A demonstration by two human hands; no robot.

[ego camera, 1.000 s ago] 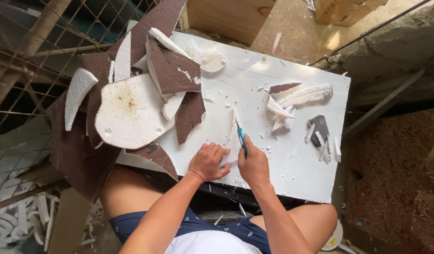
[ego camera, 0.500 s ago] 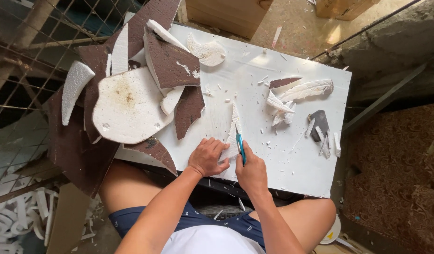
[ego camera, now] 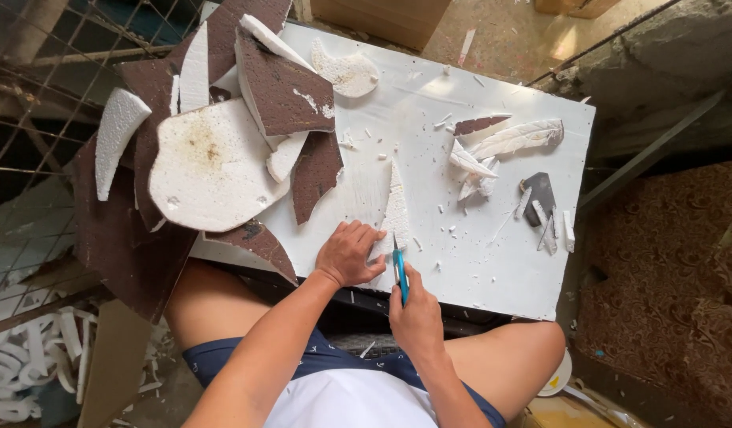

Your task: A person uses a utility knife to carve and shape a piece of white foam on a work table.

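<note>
Left hand [ego camera: 347, 252] flat, pinning foam wedge [ego camera: 395, 208]; right hand [ego camera: 414, 307] grips blue cutter [ego camera: 400, 273]. Foam offcuts [ego camera: 215, 162] crowd white board [ego camera: 429, 143] leftward.

You look down on a white board [ego camera: 493, 269] that serves as a table. Left of it stands a wire mesh fence [ego camera: 41, 103]. To your right lies a dark red patterned cushion [ego camera: 667, 285]. Sunlight falls on the bare ground [ego camera: 500, 32] beyond the board.
</note>
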